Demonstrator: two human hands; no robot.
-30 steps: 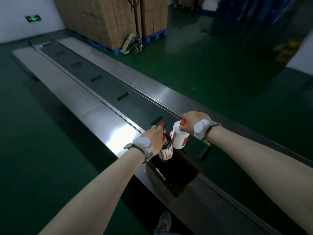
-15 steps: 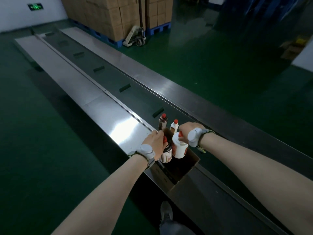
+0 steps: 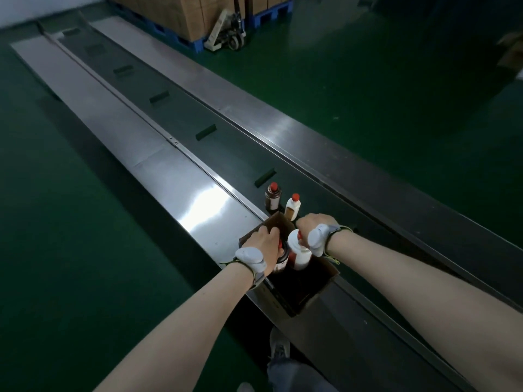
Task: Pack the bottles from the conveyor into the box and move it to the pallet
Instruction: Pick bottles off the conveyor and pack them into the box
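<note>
Your left hand (image 3: 264,244) is closed over the cap of a dark bottle (image 3: 281,260); your right hand (image 3: 312,227) grips a white bottle (image 3: 297,251) by its neck. Both bottles are partly down in the open box (image 3: 307,302). Beyond it, two more bottles (image 3: 283,203) stand on the conveyor (image 3: 175,108). They look rigid, smooth and possibly slippery: hold them at the neck.

Glossy green floor (image 3: 368,89), dim light, stacked cardboard cartons (image 3: 192,12) on blue pallets (image 3: 186,45), pallet jack (image 3: 226,38) beside them
</note>
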